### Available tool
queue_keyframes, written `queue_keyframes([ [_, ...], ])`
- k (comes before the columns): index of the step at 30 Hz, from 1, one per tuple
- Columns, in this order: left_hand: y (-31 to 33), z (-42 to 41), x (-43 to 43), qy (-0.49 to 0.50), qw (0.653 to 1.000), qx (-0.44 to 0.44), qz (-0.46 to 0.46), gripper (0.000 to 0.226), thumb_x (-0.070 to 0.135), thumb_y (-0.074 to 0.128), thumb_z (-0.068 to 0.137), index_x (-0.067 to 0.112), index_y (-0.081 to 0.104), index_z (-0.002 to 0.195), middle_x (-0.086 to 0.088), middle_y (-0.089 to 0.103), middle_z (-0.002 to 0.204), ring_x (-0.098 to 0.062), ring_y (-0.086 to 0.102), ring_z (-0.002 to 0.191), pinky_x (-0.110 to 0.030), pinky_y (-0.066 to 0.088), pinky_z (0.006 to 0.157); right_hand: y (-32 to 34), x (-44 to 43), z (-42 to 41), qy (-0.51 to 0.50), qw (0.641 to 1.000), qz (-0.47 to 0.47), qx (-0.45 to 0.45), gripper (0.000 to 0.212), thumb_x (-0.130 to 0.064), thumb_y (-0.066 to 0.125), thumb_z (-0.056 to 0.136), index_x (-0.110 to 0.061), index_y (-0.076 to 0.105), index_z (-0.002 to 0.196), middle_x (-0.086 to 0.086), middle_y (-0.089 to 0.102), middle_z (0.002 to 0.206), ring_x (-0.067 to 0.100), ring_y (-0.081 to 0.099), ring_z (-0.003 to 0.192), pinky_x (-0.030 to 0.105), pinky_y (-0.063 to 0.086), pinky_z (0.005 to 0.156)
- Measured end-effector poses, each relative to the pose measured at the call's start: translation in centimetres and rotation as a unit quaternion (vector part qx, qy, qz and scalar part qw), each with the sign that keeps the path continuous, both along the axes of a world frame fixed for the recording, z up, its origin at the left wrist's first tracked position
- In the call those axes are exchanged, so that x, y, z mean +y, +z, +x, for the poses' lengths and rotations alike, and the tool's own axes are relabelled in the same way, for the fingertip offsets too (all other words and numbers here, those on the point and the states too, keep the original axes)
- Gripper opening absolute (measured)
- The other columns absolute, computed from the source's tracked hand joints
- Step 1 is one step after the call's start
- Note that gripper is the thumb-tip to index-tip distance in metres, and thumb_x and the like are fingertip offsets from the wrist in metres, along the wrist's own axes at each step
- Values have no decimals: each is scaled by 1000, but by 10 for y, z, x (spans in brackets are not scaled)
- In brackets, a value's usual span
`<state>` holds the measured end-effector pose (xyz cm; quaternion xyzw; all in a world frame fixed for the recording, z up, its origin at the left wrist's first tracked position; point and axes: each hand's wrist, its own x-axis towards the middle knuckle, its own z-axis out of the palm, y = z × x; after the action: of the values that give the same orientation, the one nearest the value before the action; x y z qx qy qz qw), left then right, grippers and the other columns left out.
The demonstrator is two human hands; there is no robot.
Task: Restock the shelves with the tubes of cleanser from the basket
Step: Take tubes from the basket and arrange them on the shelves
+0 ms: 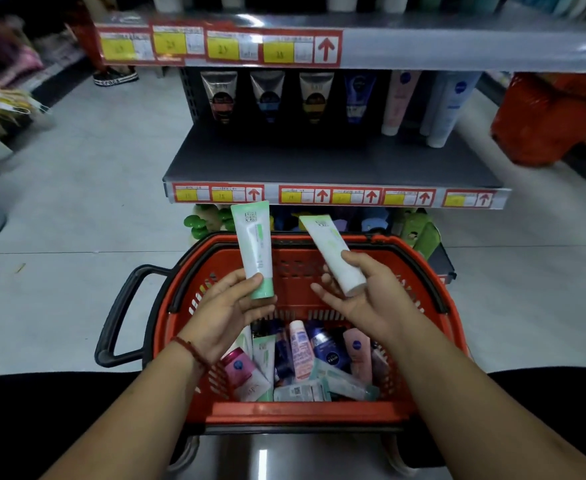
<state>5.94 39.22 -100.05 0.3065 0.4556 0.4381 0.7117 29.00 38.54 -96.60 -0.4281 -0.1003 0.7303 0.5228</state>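
Note:
My left hand (231, 308) pinches a white and green cleanser tube (254, 247) near its green cap, holding it upright above the red basket (302, 412). My right hand (364, 296) grips a second white and green tube (331, 252) near its white cap, tilted to the left. Both tubes hang over the basket's far rim, below the dark shelf (333, 164). Several more tubes, pink, dark blue and green, lie in the basket's bottom (305, 362).
The dark shelf carries a back row of tubes (315, 97), with bare board in front. Price labels (322, 195) line its edge. A lower shelf holds green bottles (201, 223). A second red basket (544, 119) sits at the right. A black handle (122, 310) juts out left.

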Motion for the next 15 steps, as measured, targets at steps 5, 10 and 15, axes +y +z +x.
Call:
queue_keyframes([
  [5, 19, 12, 1, -10, 999, 20, 33, 33, 18, 68, 83, 5, 67, 114, -20, 73, 113, -27, 72, 96, -37, 58, 84, 12, 5, -6, 2, 996, 45, -77, 30, -8, 52, 100, 1, 54, 128, 22, 65, 104, 32, 68, 83, 49, 59, 86],
  [10, 52, 30, 10, -25, 996, 17, 83, 45, 18, 71, 82, 11, 63, 126, -14, 72, 119, -27, 70, 104, -35, 55, 83, 44, 14, 4, 17, 958, 144, -248, 25, -11, 66, 94, -9, 66, 118, 10, 76, 109, 31, 71, 104, 48, 57, 94],
  [15, 110, 52, 27, -38, 987, 4, 154, 42, 11, 71, 83, 11, 63, 125, -10, 74, 116, -21, 73, 97, -23, 58, 71, 95, 31, 23, -10, 919, 235, -315, 28, -8, 70, 91, -12, 63, 118, 4, 76, 113, 22, 71, 107, 43, 54, 97],
])
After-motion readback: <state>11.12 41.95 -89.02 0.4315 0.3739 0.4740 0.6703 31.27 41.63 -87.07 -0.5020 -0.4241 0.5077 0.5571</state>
